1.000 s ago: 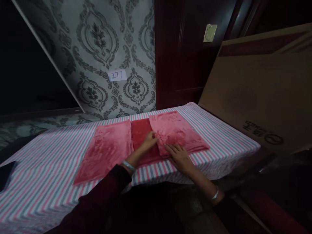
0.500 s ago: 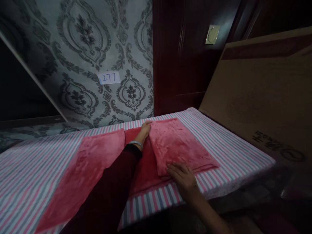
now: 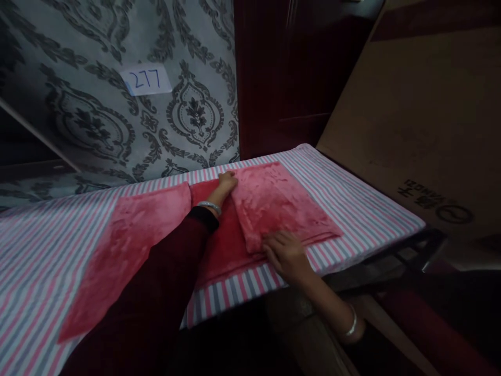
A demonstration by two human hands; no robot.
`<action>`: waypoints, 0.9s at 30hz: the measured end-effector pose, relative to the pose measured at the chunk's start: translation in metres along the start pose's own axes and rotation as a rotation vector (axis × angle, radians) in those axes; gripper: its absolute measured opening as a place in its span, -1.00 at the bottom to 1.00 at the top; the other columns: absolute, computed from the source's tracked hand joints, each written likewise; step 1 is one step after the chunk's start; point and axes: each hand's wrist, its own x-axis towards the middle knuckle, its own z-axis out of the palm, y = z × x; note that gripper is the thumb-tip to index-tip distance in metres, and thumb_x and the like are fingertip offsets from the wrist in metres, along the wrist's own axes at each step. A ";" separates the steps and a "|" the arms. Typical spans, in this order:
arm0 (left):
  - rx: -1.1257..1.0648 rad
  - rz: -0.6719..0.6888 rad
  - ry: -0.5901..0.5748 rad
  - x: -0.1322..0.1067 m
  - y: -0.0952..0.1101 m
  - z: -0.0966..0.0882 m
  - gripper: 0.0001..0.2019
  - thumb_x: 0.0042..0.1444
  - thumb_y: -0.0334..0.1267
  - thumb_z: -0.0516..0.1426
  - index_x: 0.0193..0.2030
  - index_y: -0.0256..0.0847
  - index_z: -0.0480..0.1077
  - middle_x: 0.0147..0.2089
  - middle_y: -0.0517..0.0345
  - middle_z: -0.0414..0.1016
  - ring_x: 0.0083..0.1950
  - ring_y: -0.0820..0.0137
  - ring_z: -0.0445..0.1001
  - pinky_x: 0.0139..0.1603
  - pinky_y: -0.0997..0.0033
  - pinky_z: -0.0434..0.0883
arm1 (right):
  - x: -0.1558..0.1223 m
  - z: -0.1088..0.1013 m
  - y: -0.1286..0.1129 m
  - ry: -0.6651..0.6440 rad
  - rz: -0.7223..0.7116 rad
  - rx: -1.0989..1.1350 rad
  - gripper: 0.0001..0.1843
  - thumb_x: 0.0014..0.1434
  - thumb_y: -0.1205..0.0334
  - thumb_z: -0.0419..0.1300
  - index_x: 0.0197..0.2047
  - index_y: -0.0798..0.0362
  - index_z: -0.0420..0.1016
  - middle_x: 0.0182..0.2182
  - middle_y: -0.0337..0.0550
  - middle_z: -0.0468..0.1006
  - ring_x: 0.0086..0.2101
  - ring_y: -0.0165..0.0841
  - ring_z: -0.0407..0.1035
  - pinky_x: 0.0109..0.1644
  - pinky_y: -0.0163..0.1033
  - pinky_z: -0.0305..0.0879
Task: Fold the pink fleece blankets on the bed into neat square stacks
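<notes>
A pink-red plush blanket (image 3: 274,203) lies on the bed, with its left and right side panels folded inward over a darker red middle strip. My left hand (image 3: 227,184), with a silver bangle at the wrist, reaches to the far inner corner of the right panel, its fingers closed at that edge. At the near inner corner of the same panel is my right hand (image 3: 287,256), fingers curled on the plush edge and partly hidden. My left sleeve covers part of the left panel.
Striped sheeting (image 3: 352,209) covers the bed. A large cardboard box (image 3: 422,125) leans along the right side. Behind stand patterned wallpaper (image 3: 90,120) with a paper label (image 3: 146,79) and a dark red wooden panel (image 3: 282,78). A dark metal frame (image 3: 415,250) shows beneath the bed's right edge.
The view has tipped downward and turned slightly right. My right hand's fingers have curled more at the near corner. My left hand stays at the far corner, and the folds look alike.
</notes>
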 end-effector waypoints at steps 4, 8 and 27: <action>0.303 0.219 -0.047 -0.016 0.017 0.006 -0.46 0.17 -0.18 0.23 0.32 -0.12 0.41 0.55 -0.06 0.12 0.57 -0.02 0.01 0.54 0.02 0.05 | 0.034 0.004 -0.009 -0.140 0.084 -0.067 -0.56 0.46 0.10 0.03 0.25 0.05 0.52 0.18 0.07 0.56 0.18 -0.08 0.37 0.29 0.11 0.24; 0.708 0.362 -0.215 -0.040 0.012 0.020 -0.34 0.36 0.09 -0.01 0.52 -0.11 0.12 0.63 -0.10 -0.09 0.64 0.01 -0.21 0.56 -0.20 -0.18 | 0.033 0.025 -0.021 -0.360 0.020 -0.102 -0.45 0.43 0.05 0.09 0.42 -0.09 0.34 0.45 -0.09 0.22 0.44 -0.01 0.00 0.44 0.30 0.01; -0.026 -0.024 0.007 -0.004 -0.008 0.001 -0.37 0.20 -0.29 0.21 0.43 -0.17 0.26 0.21 -0.09 0.57 0.11 0.18 0.59 0.09 0.28 0.53 | -0.009 0.036 -0.015 -0.204 0.011 0.035 -0.23 0.19 0.43 0.12 0.47 0.04 0.26 0.39 0.01 0.34 0.39 -0.12 0.15 0.43 0.15 0.22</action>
